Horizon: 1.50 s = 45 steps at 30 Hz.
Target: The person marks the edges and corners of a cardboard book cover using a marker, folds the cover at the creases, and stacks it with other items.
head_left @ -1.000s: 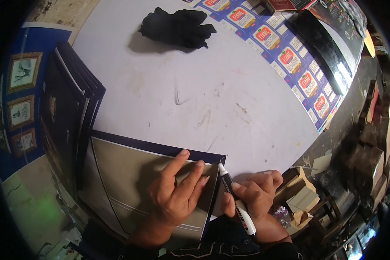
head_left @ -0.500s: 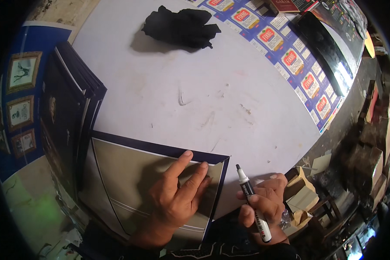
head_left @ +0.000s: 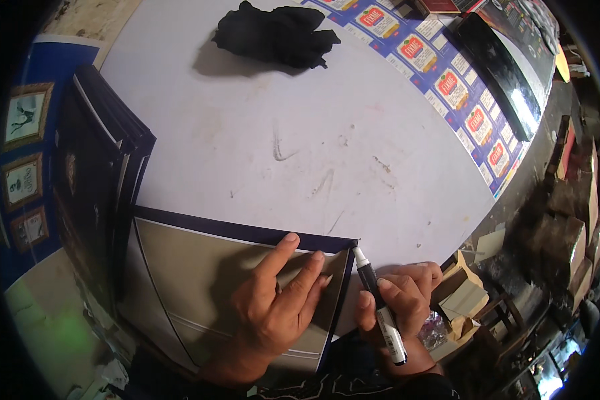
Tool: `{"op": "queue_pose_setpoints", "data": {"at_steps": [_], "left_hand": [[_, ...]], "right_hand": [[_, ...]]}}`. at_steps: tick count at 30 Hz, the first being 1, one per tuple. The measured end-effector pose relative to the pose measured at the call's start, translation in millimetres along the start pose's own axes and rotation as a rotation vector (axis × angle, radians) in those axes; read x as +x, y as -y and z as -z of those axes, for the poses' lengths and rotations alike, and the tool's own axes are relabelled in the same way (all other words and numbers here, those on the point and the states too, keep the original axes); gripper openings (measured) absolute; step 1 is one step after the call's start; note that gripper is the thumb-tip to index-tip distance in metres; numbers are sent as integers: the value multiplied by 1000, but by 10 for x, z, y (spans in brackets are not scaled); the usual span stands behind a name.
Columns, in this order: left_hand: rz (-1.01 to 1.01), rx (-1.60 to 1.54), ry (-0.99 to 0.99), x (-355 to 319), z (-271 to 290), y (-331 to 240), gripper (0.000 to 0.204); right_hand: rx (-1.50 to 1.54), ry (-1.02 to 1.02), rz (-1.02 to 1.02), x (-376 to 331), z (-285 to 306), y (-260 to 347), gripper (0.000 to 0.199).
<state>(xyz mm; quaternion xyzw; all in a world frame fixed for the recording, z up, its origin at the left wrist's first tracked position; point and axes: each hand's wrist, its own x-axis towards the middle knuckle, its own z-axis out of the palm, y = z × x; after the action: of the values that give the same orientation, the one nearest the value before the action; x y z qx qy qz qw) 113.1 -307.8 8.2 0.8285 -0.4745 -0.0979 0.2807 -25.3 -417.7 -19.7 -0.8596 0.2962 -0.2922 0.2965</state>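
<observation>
A brown panel with a dark navy border [head_left: 187, 267] lies on the table near me. My left hand [head_left: 271, 315] rests on it, fingers spread, with two fingertips at the inner edge of its far border. My right hand [head_left: 410, 300] is wrapped round a black and white marker pen [head_left: 388, 327], held at a slant. The pen's dark tip meets the panel's far right corner. A small part of the pen is covered by my fingers.
Several dark folders or covers [head_left: 90, 173] stand stacked at the left. A crumpled black cloth [head_left: 273, 37] lies at the far side of the white tabletop [head_left: 247, 127]. Printed label sheets [head_left: 440, 83] and a glossy black strip [head_left: 497, 73] lie far right. Boxes [head_left: 560, 243] stand beyond the right edge.
The marker pen in my right hand has moved slightly left and farther from me, its tip now at the panel's corner. My left hand stays on the panel.
</observation>
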Motion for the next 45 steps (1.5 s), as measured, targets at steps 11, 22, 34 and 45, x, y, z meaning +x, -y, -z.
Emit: {"op": "queue_pose_setpoints", "data": {"at_steps": [11, 22, 34, 45], "left_hand": [[6, -49, -23, -26, -38, -1, 38], [-29, 19, -48, -6, -44, 8, 37], [-27, 33, -37, 13, -25, -5, 37], [-37, 29, -30, -7, -23, 7, 36]], "right_hand": [[5, -15, -14, 7, 5, 4, 30], [23, -4, -3, 38, 17, 12, 29], [-22, 67, -9, 59, 50, 42, 30], [37, -23, -22, 0, 3, 10, 29]]}}
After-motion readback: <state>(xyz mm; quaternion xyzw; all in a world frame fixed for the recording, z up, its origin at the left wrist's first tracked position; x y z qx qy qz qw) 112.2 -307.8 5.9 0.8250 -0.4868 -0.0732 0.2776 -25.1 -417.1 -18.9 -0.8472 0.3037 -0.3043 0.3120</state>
